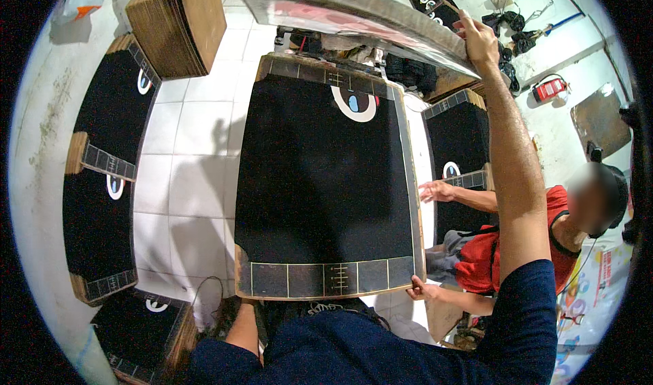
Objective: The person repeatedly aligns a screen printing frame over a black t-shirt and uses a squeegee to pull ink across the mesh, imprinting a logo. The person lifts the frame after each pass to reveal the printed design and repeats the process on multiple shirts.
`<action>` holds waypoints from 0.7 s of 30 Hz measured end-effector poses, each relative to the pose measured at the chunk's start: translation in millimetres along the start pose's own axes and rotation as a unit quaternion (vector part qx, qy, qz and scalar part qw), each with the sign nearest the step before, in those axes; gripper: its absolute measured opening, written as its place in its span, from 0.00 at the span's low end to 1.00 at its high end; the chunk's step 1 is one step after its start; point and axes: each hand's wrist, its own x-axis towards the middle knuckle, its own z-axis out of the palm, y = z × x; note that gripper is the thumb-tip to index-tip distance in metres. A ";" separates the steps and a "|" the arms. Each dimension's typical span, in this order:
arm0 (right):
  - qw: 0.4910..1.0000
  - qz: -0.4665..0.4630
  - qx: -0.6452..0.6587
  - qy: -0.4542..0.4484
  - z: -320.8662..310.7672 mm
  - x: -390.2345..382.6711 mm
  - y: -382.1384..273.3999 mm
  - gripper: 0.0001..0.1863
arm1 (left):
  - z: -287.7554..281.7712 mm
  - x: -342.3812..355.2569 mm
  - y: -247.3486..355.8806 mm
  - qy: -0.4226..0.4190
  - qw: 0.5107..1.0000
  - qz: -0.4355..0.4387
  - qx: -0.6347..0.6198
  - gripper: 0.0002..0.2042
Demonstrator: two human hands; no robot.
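Note:
My right hand (480,43) is raised at the top right, closed on the edge of a screen printing frame (354,24) tilted up over the far end. Below the frame lies a board covered in black cloth (320,181), with a dark ruled strip (326,279) along its near end. A printed white eye with a blue pupil (354,104) shows near the cloth's far right corner. My left wrist (249,305) reaches under the board's near left corner, and the fingers are hidden there.
At the right, a person in red (479,262) has one hand (439,192) beside the board and another (423,288) at its near right corner. More cloth-covered boards stand left (102,215) and right (459,140). Stacked brown boards (180,28) and a fire extinguisher (549,88) are farther off.

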 end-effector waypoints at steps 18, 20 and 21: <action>0.994 -0.021 0.106 -0.018 12.3 68.5 34.9 0.35 | 30.5 5.4 39.9 0.210 0.977 -0.027 -0.014 0.15; 0.997 -0.032 0.071 -0.003 11.5 66.8 32.2 0.35 | 20.5 15.8 34.9 0.249 0.968 -0.029 -0.003 0.15; 0.998 -0.034 0.061 -0.005 10.9 65.4 29.4 0.35 | 11.5 21.0 33.1 0.285 0.958 -0.030 0.007 0.15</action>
